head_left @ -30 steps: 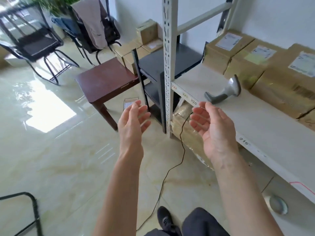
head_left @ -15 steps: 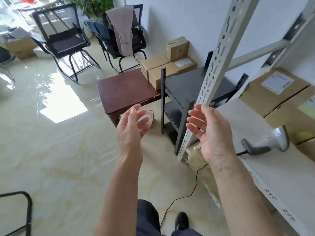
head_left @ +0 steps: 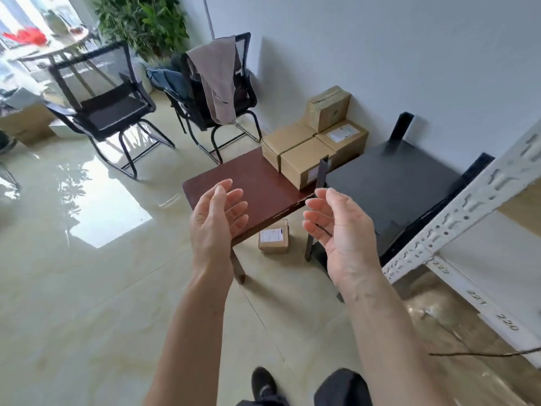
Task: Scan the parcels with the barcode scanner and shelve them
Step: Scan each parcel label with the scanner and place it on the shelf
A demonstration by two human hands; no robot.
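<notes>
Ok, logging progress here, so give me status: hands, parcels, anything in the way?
Left hand and right hand both open, empty. Parcels stacked by the wall; one small parcel on the floor. Brown table stands between.
</notes>
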